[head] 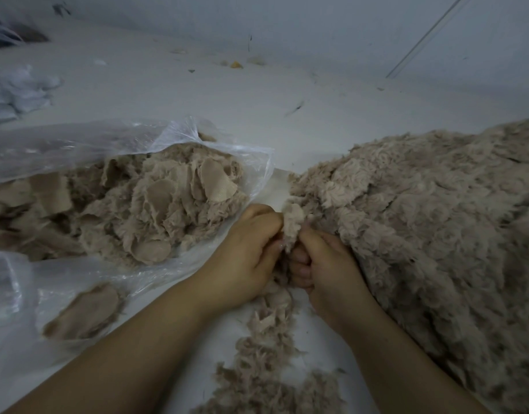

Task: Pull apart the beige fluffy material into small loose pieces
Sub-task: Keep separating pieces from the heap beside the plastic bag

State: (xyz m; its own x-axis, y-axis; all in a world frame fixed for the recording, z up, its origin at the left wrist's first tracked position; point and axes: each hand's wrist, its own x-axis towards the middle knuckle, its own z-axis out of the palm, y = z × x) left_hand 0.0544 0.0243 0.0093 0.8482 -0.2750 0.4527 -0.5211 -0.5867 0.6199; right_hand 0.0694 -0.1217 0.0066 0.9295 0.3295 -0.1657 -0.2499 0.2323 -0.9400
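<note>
Head view: two hands tearing a tuft of beige fluffy material.
The left hand (pixel 251 252) and right hand (pixel 323 264) pinch one tuft (pixel 293 225) side by side, apparently for opposed pulling; the bulk mound (pixel 436 219) lies right, pieces in the plastic bag (pixel 78 144) left.

No text, label, brand, number or sign can be read anywhere in this view.
</note>
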